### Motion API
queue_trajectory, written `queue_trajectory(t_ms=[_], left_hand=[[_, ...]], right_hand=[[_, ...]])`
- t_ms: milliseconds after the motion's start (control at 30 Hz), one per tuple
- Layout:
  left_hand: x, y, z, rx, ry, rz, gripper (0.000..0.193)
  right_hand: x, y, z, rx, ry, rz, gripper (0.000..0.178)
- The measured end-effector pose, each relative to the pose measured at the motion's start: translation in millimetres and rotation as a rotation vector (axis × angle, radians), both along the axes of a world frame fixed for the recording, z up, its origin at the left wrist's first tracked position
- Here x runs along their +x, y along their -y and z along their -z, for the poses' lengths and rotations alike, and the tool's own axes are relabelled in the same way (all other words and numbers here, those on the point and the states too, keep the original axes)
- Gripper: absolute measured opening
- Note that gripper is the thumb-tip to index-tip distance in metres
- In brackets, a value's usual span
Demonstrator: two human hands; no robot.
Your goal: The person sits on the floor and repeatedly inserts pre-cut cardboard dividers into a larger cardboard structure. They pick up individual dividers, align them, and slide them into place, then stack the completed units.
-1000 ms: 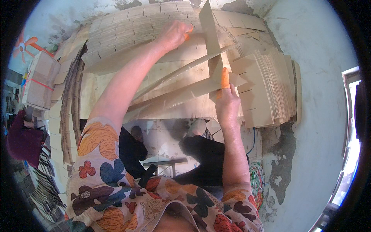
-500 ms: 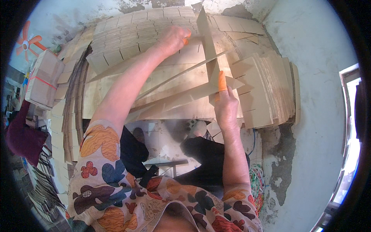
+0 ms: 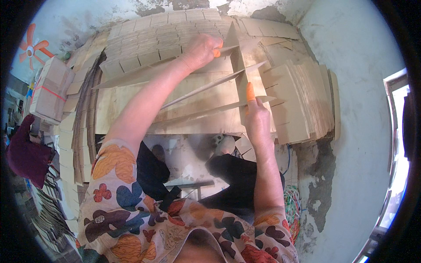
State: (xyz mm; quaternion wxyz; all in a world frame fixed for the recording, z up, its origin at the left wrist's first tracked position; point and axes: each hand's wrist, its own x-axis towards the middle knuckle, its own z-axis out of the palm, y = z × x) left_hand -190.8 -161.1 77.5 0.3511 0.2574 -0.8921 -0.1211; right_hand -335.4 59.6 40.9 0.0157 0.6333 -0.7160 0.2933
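A slotted cardboard divider strip [image 3: 239,65] stands on edge across several long cardboard strips [image 3: 206,87] that lie slanting over a bed of flat cardboard sheets [image 3: 144,52]. The upright strip runs from the top of the stack down toward the person, crossing the long strips at their slots. The left hand [image 3: 201,50] is reached far forward, its grip pinched on the far upper end of the upright strip; an orange finger cover [image 3: 217,52] shows at its fingertips. The right hand [image 3: 256,120] rests at the near end, its index finger, capped in an orange finger cover [image 3: 250,92], pressed against the strip where it meets the nearest long strip; the other fingers are curled, and whether they clasp anything cannot be told.

Half a second earlier the left hand sat a little lower and left on the stack; it has since moved up along the upright strip to its tip, while the right hand has stayed at the near crossing.

To the right lies a thick pile of notched cardboard pieces [image 3: 302,101], fanned at its edge. Stacks of cardboard [image 3: 70,144] stand at left beside a bundled carton [image 3: 48,90]. A tangle of coloured rubber bands [image 3: 291,210] lies on the floor by the right elbow, under a rough plastered wall [image 3: 351,87].
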Motion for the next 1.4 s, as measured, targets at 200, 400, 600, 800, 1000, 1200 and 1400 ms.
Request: queue_trajectory(t_ms=[200, 400, 600, 800, 1000, 1200, 1400], left_hand=[[19.0, -10.0, 6.3, 0.199, 0.124, -0.012, 0.022], [41.1, -21.5, 51.9, 0.192, 0.216, -0.009, 0.021], [89.9, -91.2, 10.1, 0.084, -0.005, -0.145, 0.03], [151.1, -156.2, 13.6, 0.051, 0.15, -0.193, 0.039], [164.4, -163.8, 38.0, 0.046, 0.227, -0.136, 0.033], [170.0, -155.8, 60.8, 0.105, 0.167, -0.082, 0.026], [168.2, -150.0, 66.4, 0.267, 0.158, -0.107, 0.018]], right_hand=[[-2.5, -24.6, -39.8, 0.075, -0.14, -0.015, 0.055], [-29.8, -10.9, 28.6, 0.162, -0.19, -0.153, 0.05], [-54.2, -30.2, -18.5, 0.372, 0.057, 0.027, 0.04], [-144.6, -50.8, 14.7, 0.179, -0.428, 0.59, 0.056], [-190.0, -59.7, 44.5, 0.337, -0.508, 0.524, 0.056], [-214.0, -54.0, 40.6, 0.331, -0.366, 0.469, 0.045], [-226.2, -50.9, 20.0, 0.128, -0.209, 0.503, 0.035]])
